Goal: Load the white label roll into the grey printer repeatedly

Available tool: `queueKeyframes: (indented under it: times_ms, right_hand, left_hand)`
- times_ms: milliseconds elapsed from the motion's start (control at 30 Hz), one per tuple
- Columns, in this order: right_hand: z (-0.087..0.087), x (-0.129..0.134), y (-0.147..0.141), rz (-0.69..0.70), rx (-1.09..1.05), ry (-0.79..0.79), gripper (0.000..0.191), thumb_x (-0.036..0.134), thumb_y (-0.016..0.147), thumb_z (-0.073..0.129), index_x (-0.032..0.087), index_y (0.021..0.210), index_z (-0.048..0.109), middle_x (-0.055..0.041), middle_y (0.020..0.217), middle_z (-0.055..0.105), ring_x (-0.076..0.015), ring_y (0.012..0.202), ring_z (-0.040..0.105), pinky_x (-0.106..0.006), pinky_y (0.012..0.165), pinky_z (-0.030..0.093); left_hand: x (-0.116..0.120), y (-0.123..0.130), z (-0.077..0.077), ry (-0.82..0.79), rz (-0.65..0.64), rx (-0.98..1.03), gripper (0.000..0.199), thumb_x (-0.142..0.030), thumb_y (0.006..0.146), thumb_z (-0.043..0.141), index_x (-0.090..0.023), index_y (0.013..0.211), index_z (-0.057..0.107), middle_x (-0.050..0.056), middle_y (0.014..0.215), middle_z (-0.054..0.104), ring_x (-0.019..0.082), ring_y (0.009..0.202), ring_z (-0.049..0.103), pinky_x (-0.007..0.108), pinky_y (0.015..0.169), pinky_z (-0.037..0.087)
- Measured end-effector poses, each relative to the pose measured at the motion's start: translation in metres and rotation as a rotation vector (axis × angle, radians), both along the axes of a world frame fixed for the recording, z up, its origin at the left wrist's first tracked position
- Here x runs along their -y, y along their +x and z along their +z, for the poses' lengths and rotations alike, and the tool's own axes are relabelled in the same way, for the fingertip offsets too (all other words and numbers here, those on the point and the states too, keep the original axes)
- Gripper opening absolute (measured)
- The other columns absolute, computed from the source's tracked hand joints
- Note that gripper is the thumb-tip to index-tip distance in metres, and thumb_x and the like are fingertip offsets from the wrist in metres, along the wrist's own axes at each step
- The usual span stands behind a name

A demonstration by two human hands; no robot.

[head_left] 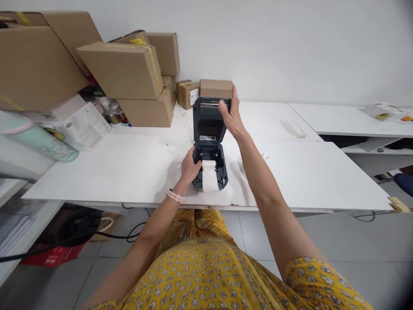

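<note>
Centrally, printer (222, 150): standing open on the white table (274, 168), near its front edge.
Lid (211, 113): raised at the back.
Paper roll (209, 164): sitting inside, with strip (210, 181) drawn forward; apparently mid-loading.
Left hand (190, 165): curled over the printer's left side, close to the paper roll; cannot tell how firmly.
Right hand (232, 118): clamped on the lid's right edge; closing would call for a straight strip and clear fingers.
Cardboard boxes (145, 107): stacked behind, leftward.

Wears a yellow short-sleeved fabric top (187, 275) with small white-and-grey flower print, yellow patterned fabric trousers (211, 218), pale pink slotted band (175, 196) around left wrist (182, 185).
</note>
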State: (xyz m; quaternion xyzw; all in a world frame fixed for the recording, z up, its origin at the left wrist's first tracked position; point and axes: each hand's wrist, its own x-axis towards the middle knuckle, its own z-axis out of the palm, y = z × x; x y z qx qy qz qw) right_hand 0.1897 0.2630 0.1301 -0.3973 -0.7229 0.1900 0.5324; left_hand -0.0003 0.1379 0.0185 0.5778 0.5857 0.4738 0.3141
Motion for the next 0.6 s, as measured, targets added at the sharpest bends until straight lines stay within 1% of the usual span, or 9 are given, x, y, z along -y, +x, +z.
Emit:
queueKeyframes:
  times_ms: [100,167,267,333,367,433,500,533,600]
  right_hand:
    - [0.006,-0.001,0.000,0.064,0.025,-0.002,0.112,0.074,0.073,0.071,0.026,0.160,0.018,-0.0051,0.170,0.020,-0.0251,0.160,-0.003,-0.045,0.130,0.006]
    - [0.009,-0.001,0.002,0.069,0.065,-0.005,0.116,0.069,0.069,0.077,0.023,0.159,0.021,-0.0076,0.170,0.022,-0.0266,0.159,-0.004,-0.044,0.130,0.008]
    - [0.011,0.000,0.002,-0.010,0.147,0.027,0.109,0.068,0.072,0.075,0.019,0.157,0.026,-0.0115,0.169,0.024,-0.0315,0.159,0.003,-0.048,0.128,0.016]
    - [0.008,0.009,-0.001,-0.109,0.207,0.115,0.097,0.066,0.080,0.071,0.018,0.154,0.031,-0.0140,0.167,0.026,-0.0350,0.158,0.012,-0.055,0.126,0.023]
    - [0.003,0.017,-0.004,-0.158,0.226,0.178,0.087,0.062,0.085,0.068,0.018,0.152,0.035,-0.0147,0.165,0.031,-0.0354,0.156,0.019,-0.057,0.124,0.027]
    - [-0.011,0.038,-0.011,-0.209,0.237,0.304,0.055,0.049,0.097,0.056,0.019,0.143,0.048,-0.0150,0.154,0.049,-0.0325,0.147,0.040,-0.055,0.118,0.038]
    - [-0.031,0.059,-0.018,-0.165,0.260,0.363,0.031,0.033,0.102,0.045,0.021,0.125,0.062,-0.0133,0.130,0.068,-0.0277,0.127,0.060,-0.048,0.107,0.049]
    - [-0.041,0.067,-0.020,-0.125,0.278,0.350,0.029,0.027,0.101,0.042,0.021,0.115,0.067,-0.0122,0.117,0.073,-0.0261,0.116,0.066,-0.044,0.100,0.053]
    - [-0.056,0.078,-0.022,-0.054,0.288,0.234,0.028,0.021,0.097,0.043,0.021,0.100,0.071,-0.0097,0.099,0.076,-0.0236,0.097,0.071,-0.039,0.087,0.056]
  left_hand:
    - [0.000,0.000,-0.002,-0.015,0.022,-0.002,0.066,-0.016,0.074,0.067,-0.024,0.138,0.054,0.012,0.140,0.064,0.034,0.131,0.058,0.056,0.115,0.039]
    - [0.000,0.000,-0.003,-0.032,0.026,-0.034,0.066,-0.016,0.076,0.065,-0.023,0.140,0.053,0.013,0.142,0.063,0.035,0.129,0.060,0.057,0.113,0.041]
    - [0.000,-0.001,-0.003,-0.045,0.011,-0.091,0.069,-0.012,0.078,0.059,-0.023,0.146,0.048,0.012,0.142,0.062,0.034,0.131,0.059,0.056,0.113,0.042]
    - [0.000,-0.002,-0.002,-0.057,-0.004,-0.140,0.072,-0.008,0.080,0.053,-0.024,0.149,0.042,0.011,0.141,0.064,0.032,0.132,0.059,0.053,0.112,0.044]
    - [0.000,-0.002,-0.001,-0.066,-0.006,-0.171,0.073,-0.007,0.081,0.051,-0.024,0.151,0.040,0.010,0.139,0.065,0.030,0.131,0.060,0.051,0.112,0.045]
    - [0.001,-0.002,0.001,-0.077,-0.003,-0.230,0.074,-0.005,0.081,0.047,-0.024,0.152,0.038,0.009,0.134,0.068,0.028,0.128,0.062,0.048,0.111,0.046]
    - [0.002,-0.002,0.002,-0.083,0.014,-0.276,0.073,-0.003,0.081,0.046,-0.022,0.152,0.038,0.010,0.131,0.070,0.029,0.126,0.063,0.047,0.110,0.047]
    - [0.002,-0.002,0.003,-0.086,0.019,-0.291,0.073,-0.003,0.081,0.045,-0.022,0.152,0.039,0.010,0.130,0.070,0.029,0.126,0.064,0.047,0.109,0.047]
    - [0.003,-0.001,0.004,-0.087,0.028,-0.306,0.072,-0.003,0.081,0.045,-0.024,0.151,0.041,0.008,0.131,0.069,0.030,0.126,0.064,0.047,0.107,0.048]
